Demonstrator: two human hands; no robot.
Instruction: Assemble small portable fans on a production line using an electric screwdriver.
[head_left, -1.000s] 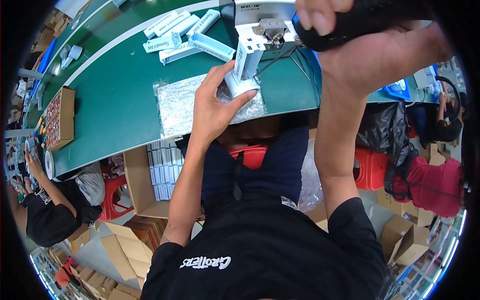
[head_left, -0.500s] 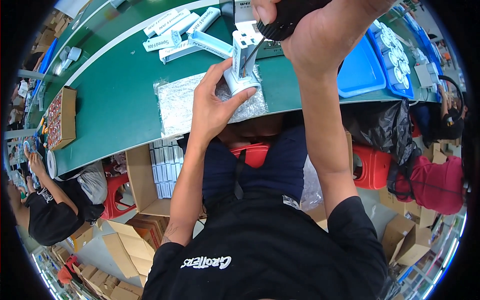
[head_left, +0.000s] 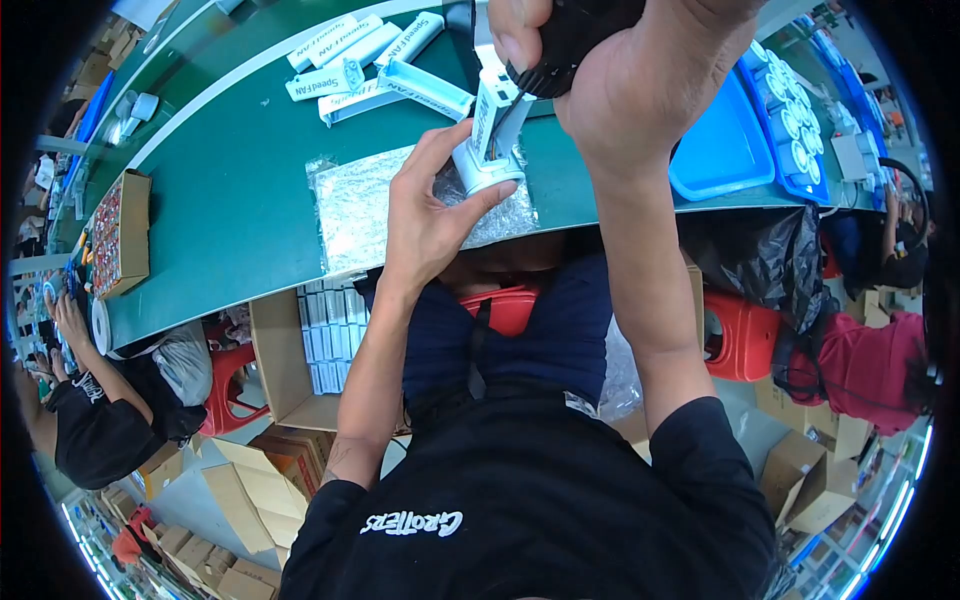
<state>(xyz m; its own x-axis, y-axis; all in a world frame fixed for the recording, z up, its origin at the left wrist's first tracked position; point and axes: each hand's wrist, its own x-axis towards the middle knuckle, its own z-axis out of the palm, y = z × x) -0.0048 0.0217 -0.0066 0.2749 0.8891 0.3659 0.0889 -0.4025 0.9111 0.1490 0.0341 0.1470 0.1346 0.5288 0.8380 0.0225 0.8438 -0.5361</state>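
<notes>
My left hand (head_left: 425, 205) grips the round base of a pale plastic fan body (head_left: 487, 178), thumb on the near side and fingers on the far side. The part stands slightly tilted above the bubble wrap (head_left: 358, 215), with its upright handle section open and thin wires showing inside. My right hand (head_left: 635, 110) is raised over it, closed around a black power screwdriver (head_left: 575, 45). A thin dark shaft seems to run from the screwdriver down to the open section; its tip is hard to make out.
Several white handle covers (head_left: 345, 80) lie on the green bench (head_left: 220, 190) beyond my left hand. To the right sit a blue tray (head_left: 725, 150) and another tray of round white parts (head_left: 790, 115). A box of small parts (head_left: 125, 235) and a co-worker's arm (head_left: 110, 375) are left.
My right hand and the screwdriver have shifted a little left and lower. The fan body leans slightly differently in my left hand, which keeps its hold.
</notes>
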